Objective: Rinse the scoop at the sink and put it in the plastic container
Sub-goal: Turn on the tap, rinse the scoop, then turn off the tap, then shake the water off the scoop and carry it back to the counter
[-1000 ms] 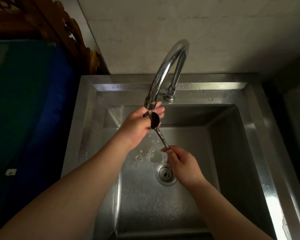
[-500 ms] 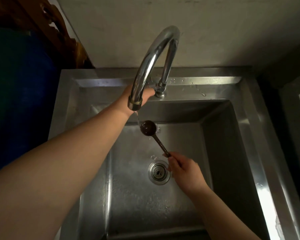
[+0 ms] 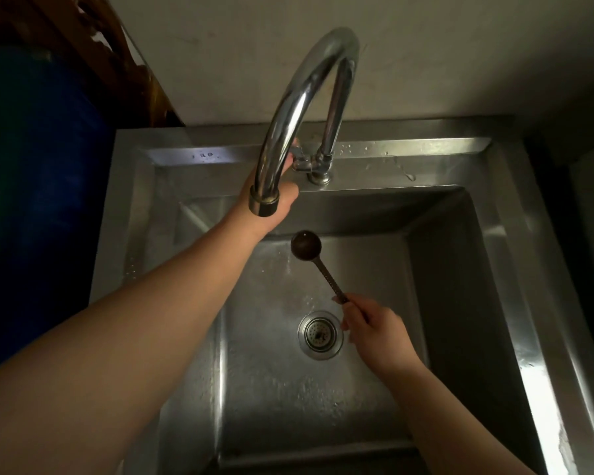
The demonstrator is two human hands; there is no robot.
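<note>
My right hand (image 3: 378, 329) is pinched around the tail end of the small dark round-bowled scoop with the long thin textured handle (image 3: 318, 265), fingers curled tight on it. The scoop sits out over the basin, handle slanting up and away from my hand, bowl at the far end hanging above the back part of the sink floor, just below and to the right of the tap's nozzle. It isn't touching the metal anywhere that I can see.

My left hand (image 3: 271, 197) is reached forward behind the spout, up by the little lever at the tap's base. The spout covers most of my fingers, so I can't honestly tell if they're gripping the lever or just resting against it.

The tap itself is a tall chrome gooseneck faucet (image 3: 302, 97) arching toward me, its dark nozzle end right in front of my left wrist. I can't make out a stream coming from it.

Everything's over a square stainless steel sink (image 3: 460, 303), the floor beaded with drops, with a round metal strainer drain (image 3: 319, 335) just left of my right hand. More droplets dot the back ledge. A plain pale wall (image 3: 460, 46) rises behind, and something dark blue (image 3: 42, 200) sits off to the left.
</note>
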